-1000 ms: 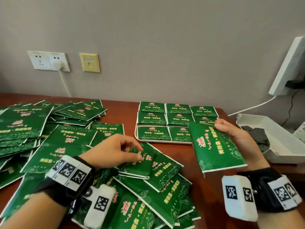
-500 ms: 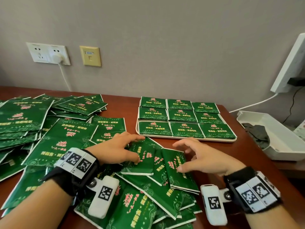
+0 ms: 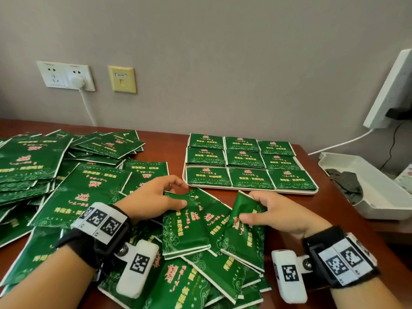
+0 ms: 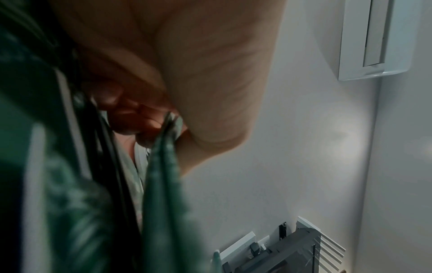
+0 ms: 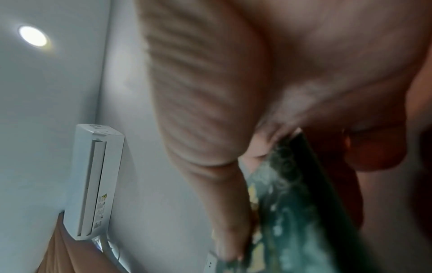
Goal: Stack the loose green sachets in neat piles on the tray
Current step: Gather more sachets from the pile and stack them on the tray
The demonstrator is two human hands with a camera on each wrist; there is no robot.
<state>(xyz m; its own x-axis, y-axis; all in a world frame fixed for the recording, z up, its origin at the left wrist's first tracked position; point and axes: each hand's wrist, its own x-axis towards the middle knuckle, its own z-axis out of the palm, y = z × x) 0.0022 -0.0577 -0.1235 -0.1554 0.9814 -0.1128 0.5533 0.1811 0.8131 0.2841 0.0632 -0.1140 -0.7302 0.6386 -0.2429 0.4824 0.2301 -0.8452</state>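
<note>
Green loose sachets [image 3: 66, 175] crowding table, left hand [image 3: 153, 197] pinching one, right hand [image 3: 276, 212] gripping another

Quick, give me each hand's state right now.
Left hand: gripping a green sachet from the loose heap.
Right hand: pinching another sachet.

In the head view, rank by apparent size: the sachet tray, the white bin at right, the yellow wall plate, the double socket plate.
1. sachet tray, widest span.
2. white bin, partly cut off at the frame edge, so unsure against the tray.
3. double socket plate.
4. yellow wall plate.
</note>
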